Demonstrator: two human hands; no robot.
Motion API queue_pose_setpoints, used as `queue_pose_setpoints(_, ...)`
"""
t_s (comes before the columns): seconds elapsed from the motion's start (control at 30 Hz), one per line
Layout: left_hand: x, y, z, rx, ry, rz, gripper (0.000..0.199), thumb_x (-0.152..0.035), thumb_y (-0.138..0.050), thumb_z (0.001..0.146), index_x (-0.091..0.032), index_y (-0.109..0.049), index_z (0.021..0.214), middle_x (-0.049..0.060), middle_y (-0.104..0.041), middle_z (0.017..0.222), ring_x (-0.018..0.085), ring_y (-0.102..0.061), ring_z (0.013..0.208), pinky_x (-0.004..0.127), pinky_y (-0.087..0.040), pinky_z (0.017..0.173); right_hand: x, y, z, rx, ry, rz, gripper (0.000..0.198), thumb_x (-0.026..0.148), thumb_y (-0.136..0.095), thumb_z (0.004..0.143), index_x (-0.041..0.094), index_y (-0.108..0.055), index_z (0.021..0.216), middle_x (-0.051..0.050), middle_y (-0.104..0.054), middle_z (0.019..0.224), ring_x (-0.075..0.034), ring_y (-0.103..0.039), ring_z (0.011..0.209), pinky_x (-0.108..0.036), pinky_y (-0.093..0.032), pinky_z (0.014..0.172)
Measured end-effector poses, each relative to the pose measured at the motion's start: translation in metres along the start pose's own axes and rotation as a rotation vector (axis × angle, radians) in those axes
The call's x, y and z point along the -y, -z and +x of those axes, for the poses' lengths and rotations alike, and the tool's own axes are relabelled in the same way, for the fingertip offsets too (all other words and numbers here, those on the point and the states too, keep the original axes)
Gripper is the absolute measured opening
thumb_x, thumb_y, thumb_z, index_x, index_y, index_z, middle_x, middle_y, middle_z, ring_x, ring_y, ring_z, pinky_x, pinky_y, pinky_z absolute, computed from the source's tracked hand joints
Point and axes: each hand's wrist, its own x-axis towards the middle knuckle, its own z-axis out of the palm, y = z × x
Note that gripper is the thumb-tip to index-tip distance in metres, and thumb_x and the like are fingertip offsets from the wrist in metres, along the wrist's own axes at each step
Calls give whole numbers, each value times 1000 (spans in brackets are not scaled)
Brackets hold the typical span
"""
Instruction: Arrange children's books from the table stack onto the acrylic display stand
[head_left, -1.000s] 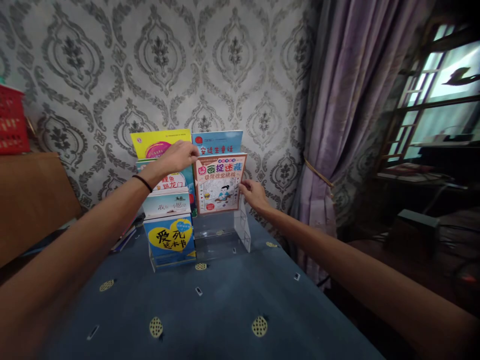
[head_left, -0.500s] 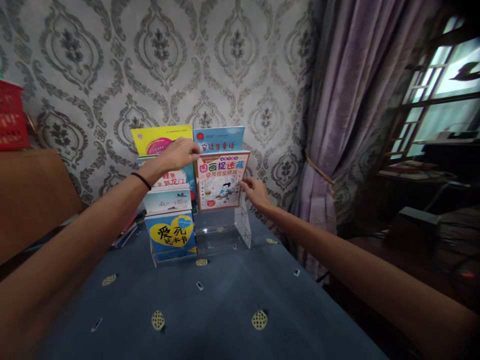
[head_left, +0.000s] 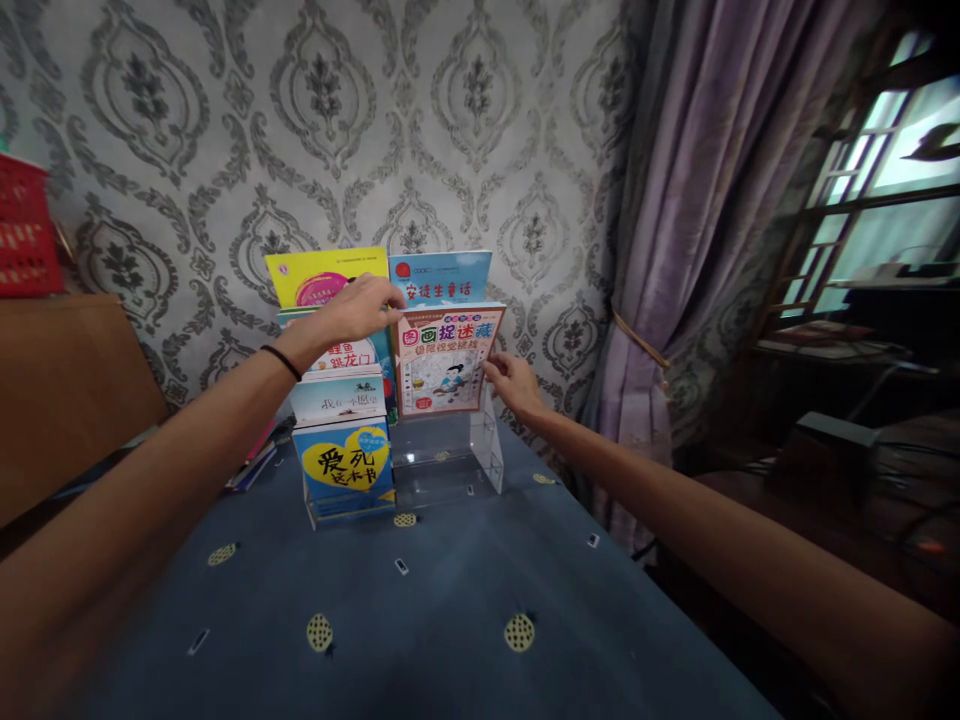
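Note:
A picture book with a brown-edged cover stands in the right column of a clear acrylic book rack. My left hand is closed on its upper left corner. At its right edge, my right hand pinches the cover between thumb and fingers. Behind it rises a light blue book. In the left column stand a yellow book, a book with red lettering partly behind my left wrist, a pale book and a blue book with a yellow heart at the front.
The rack rests on a dark blue tablecloth with pineapple prints, against a patterned wall. Several thin books lie left of the rack. Further left are a cardboard box and a red basket. A purple curtain hangs at the right.
Both hands keep their hold on the picture book. Its lower edge has come up slightly and its cover leans a little more; otherwise the view has only shifted slightly.

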Motion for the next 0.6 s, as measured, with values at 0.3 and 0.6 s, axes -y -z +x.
queue_pose_setpoints(0.3,3,-1,-4,-17,-15,-28,25,-30,-55,86,-21,-75,99,7,-75,105,25,-64,101,36,-44,91,-2,-1,-2,-7,4,10,31,35,-52,88,15,-72,99,-9,-73,83,-24,-67,78,-35,-57,69)
queue_pose_setpoints(0.6,2,3,-14,-2,25,-58,34,-27,-53,88,-18,-71,115,11,-71,120,27,-62,113,39,-44,99,-1,0,-5,13,-21,40,32,32,-54,86,13,-72,104,-10,-74,84,-24,-68,77,-34,-56,68)
